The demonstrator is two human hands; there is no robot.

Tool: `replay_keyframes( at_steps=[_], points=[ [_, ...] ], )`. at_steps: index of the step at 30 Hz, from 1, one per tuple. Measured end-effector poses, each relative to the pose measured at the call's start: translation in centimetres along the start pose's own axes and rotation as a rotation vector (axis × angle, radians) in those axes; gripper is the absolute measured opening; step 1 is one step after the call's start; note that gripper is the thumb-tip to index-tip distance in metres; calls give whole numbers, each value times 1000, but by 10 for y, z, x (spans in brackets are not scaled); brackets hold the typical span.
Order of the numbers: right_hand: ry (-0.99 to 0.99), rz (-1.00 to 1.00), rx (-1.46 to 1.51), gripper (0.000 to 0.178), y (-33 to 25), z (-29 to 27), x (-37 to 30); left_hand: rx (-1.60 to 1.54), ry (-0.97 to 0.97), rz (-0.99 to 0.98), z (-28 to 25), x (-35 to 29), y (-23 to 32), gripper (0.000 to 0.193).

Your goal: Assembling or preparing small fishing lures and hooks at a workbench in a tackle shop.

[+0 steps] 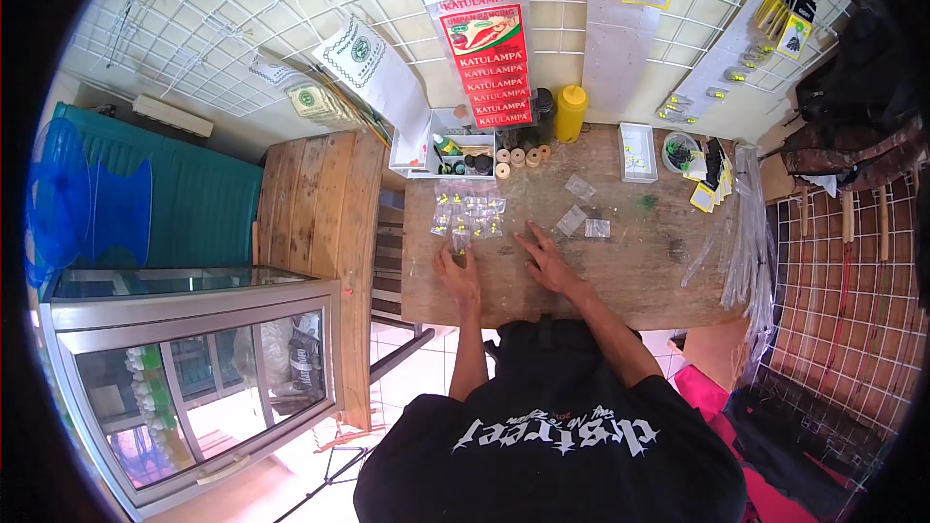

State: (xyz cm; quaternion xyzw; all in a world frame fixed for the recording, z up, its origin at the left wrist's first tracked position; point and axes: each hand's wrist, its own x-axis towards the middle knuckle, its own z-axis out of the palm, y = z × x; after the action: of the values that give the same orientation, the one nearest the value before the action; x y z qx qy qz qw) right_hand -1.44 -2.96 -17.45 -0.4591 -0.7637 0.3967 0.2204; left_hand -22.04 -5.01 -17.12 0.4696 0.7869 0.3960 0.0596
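Observation:
My left hand (458,276) is at the near edge of a group of small clear bags (469,205) with yellow bits inside, laid close together on the wooden table. Its thumb and fingers are around the nearest small clear bag (461,238). To the right, my right hand (548,263) rests on the tabletop with fingers apart and nothing in it. Beyond that hand lie several flat clear bags (572,221); one bag (598,229) has dark marks on it.
At the table's back stand a white organizer (415,172), wooden spools (518,157), a yellow squeeze bottle (572,114) and a white tray (636,153). Farther right are a round tub (680,151) and hanging plastic strips (744,232). A glass cabinet (199,378) stands left.

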Motion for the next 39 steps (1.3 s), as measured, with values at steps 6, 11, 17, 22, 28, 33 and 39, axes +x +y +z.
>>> replay_keyframes(
  at_steps=[6,11,17,22,28,33,39],
  points=[
    [8,-19,14,74,6,2,0,-52,33,86,20,34,31,38],
    [20,-47,27,75,2,2,0,-26,24,85,44,60,40,40],
    [24,-46,35,76,2,-3,-3,41,63,95,46,62,58,38],
    [10,-36,50,73,2,-2,-1,51,58,225,40,49,50,30],
    [2,-25,76,74,1,-3,0,70,-36,162,43,41,52,20],
    [16,-41,46,75,0,-2,0,-7,-63,120,44,41,58,20],
    [-4,-25,67,77,4,-3,0,25,-45,69,44,37,62,21]
  ],
)
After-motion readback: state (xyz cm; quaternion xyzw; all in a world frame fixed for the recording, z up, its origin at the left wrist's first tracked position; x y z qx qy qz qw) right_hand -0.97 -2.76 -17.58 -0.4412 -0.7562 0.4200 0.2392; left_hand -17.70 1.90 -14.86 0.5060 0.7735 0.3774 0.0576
